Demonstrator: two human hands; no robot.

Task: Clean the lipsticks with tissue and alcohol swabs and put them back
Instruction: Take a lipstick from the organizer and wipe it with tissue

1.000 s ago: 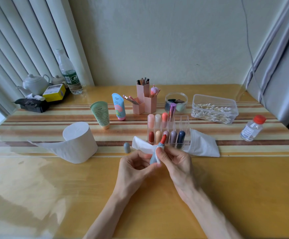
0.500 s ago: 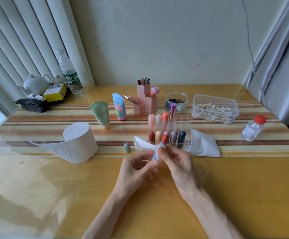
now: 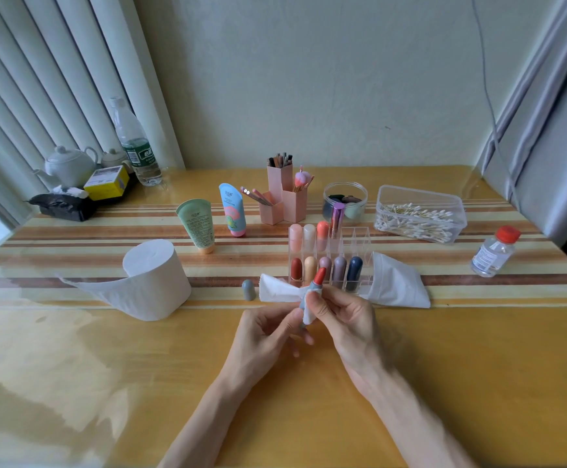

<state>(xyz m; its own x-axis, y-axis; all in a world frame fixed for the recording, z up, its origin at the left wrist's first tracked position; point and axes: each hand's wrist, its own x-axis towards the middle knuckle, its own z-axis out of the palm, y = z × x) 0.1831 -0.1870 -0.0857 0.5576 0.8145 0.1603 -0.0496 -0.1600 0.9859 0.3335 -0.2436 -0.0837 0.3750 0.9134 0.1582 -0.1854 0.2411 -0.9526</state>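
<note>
Lipstick (image 3: 313, 288), red bullet wound out of a blue-grey tube, sits in both your hands above the table (image 3: 444, 383), just in front of the clear organizer (image 3: 360, 238). It is tilted, with the bullet pointing toward 1 o'clock. Your left hand (image 3: 268, 336) grips the lower end of the tube, fingers curled round it. Your right hand (image 3: 346, 319) pinches a tissue (image 3: 277, 290) against the tube just below the bullet, thumb and forefinger closed on the paper. The loose end of the tissue fans out toward 9 o'clock. Grey cap (image 3: 248, 289) stands upright on the table at 10 o'clock from your hands, just beside the tissue's edge. The organizer's front row holds five capped lipsticks; the back row holds three more and a metallic purple tube. Tissue roll (image 3: 155, 278) stands at 9 o'clock, one sheet unrolled to its left. A second tissue piece (image 3: 397, 285) lies at 2 o'clock against the organizer's right side. Swab box (image 3: 420, 217) sits at 1 o'clock. Alcohol bottle (image 3: 493, 253), red cap on, stands at 2 o'clock, well apart from the lipstick.
</note>
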